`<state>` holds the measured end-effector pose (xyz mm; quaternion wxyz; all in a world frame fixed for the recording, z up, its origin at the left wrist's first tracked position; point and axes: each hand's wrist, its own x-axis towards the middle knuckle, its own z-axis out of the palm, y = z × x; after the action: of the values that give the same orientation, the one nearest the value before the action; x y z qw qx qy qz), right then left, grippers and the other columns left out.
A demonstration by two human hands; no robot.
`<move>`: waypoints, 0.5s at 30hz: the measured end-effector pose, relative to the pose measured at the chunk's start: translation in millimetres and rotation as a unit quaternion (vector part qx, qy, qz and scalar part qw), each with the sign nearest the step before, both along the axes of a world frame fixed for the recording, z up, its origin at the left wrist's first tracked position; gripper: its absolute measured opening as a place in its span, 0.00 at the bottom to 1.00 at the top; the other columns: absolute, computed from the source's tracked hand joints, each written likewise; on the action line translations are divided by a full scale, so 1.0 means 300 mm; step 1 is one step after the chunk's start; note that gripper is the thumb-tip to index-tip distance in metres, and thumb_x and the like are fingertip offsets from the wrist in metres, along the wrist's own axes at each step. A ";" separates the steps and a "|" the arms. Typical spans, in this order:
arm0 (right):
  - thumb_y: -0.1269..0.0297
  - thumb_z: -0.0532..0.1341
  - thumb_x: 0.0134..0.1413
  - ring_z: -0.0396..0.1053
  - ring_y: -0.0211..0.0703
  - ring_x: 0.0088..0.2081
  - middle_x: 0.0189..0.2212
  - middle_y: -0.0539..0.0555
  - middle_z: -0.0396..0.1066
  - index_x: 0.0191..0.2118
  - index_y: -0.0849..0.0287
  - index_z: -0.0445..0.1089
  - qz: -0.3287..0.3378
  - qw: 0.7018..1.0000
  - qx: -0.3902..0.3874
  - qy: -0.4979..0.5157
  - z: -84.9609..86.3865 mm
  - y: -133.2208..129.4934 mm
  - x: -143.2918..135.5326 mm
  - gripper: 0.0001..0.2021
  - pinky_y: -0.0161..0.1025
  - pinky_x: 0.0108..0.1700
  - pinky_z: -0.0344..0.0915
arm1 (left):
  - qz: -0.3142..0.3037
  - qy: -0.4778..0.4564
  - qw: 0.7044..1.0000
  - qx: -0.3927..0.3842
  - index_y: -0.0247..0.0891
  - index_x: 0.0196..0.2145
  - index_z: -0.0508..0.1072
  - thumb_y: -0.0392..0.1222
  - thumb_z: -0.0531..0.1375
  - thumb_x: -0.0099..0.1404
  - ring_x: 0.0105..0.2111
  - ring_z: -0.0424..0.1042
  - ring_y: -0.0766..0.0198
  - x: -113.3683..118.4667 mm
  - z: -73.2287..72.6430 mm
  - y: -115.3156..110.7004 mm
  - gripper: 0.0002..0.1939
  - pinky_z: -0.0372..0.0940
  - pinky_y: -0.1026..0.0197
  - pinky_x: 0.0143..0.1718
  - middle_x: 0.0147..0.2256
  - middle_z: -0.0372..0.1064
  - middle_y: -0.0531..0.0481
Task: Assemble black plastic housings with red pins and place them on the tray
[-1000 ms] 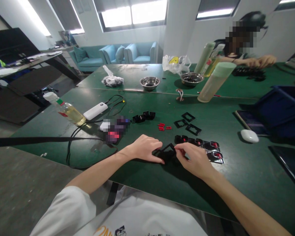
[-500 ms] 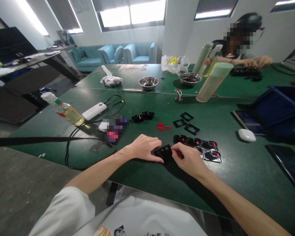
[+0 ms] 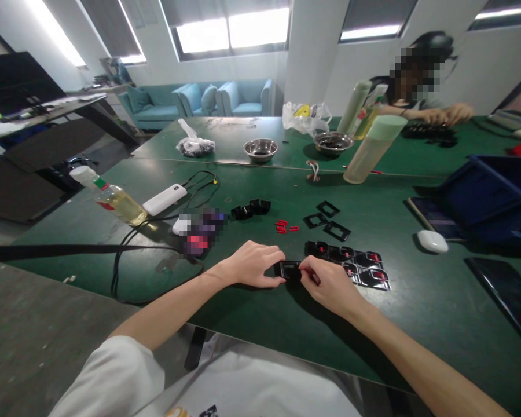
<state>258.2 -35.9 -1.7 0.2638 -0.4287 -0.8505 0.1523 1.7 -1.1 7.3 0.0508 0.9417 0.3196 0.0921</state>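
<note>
A small black plastic part with a rectangular recess (image 3: 290, 270) lies level between my two hands, low over the green table. My left hand (image 3: 255, 264) is closed on its left end, thumb below and fingers above. At its right end, my right hand (image 3: 333, 284) pinches the edge with thumb and forefinger. Right behind my right hand are several glossy black assemblies with red inserts (image 3: 367, 259), laid in rows. Small red clips (image 3: 281, 226) sit in a loose group farther back. Several flat black frames (image 3: 336, 230) lie to the right of the clips.
Black pieces (image 3: 250, 209) stand in a row behind my left hand. To the left are a white power bank (image 3: 165, 199), a bottle of yellowish liquid (image 3: 124, 202) and cables. A blue bin (image 3: 490, 191), white case (image 3: 432, 241) and black phone (image 3: 506, 295) are right. A co-worker sits across.
The black part has turned from tilted to level, its recessed face now upward, between both hands. My hands have barely shifted, and the whole view has moved slightly.
</note>
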 end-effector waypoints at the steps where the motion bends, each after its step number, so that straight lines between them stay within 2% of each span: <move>1: 0.70 0.56 0.63 0.66 0.40 0.23 0.25 0.48 0.70 0.36 0.54 0.66 0.001 1.000 0.001 0.001 0.000 0.000 0.000 0.05 0.37 0.29 0.60 | 0.003 0.001 1.000 -0.002 0.40 0.49 0.73 0.59 0.61 0.71 0.40 0.80 0.58 0.001 0.001 0.000 0.20 0.62 0.60 0.34 0.43 0.78 0.49; 4: 0.70 0.56 0.65 0.67 0.39 0.24 0.26 0.49 0.73 0.37 0.55 0.68 0.001 1.000 0.008 0.007 -0.002 -0.002 0.003 0.05 0.37 0.29 0.60 | 0.009 -0.001 1.000 -0.006 0.40 0.49 0.73 0.56 0.62 0.70 0.39 0.80 0.58 0.002 0.006 -0.002 0.19 0.62 0.60 0.33 0.43 0.78 0.49; 7: 0.67 0.57 0.68 0.70 0.39 0.25 0.28 0.49 0.76 0.44 0.56 0.72 0.000 1.000 0.010 0.007 -0.001 -0.004 0.010 0.06 0.36 0.31 0.62 | 0.008 -0.003 1.000 -0.006 0.40 0.48 0.73 0.55 0.63 0.69 0.39 0.80 0.58 0.003 0.008 -0.004 0.18 0.62 0.61 0.33 0.42 0.78 0.50; 11: 0.60 0.61 0.69 0.73 0.41 0.26 0.27 0.47 0.76 0.55 0.59 0.72 0.007 0.999 0.006 -0.045 -0.001 -0.006 0.019 0.14 0.37 0.31 0.61 | 0.008 -0.004 1.000 -0.002 0.40 0.48 0.74 0.55 0.62 0.70 0.39 0.80 0.58 0.003 0.006 -0.004 0.18 0.63 0.61 0.34 0.42 0.78 0.50; 15: 0.58 0.62 0.68 0.73 0.42 0.25 0.25 0.46 0.75 0.61 0.63 0.71 0.011 0.997 0.002 -0.082 -0.005 -0.011 0.019 0.21 0.38 0.30 0.59 | 0.005 -0.007 1.000 0.005 0.41 0.50 0.73 0.55 0.62 0.71 0.39 0.80 0.58 0.004 0.002 -0.003 0.18 0.64 0.60 0.34 0.42 0.78 0.51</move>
<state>263.9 -39.1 -3.2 0.1921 -0.4301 -0.8742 0.1179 2.8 -2.0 8.0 0.0476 0.9398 0.3230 0.1011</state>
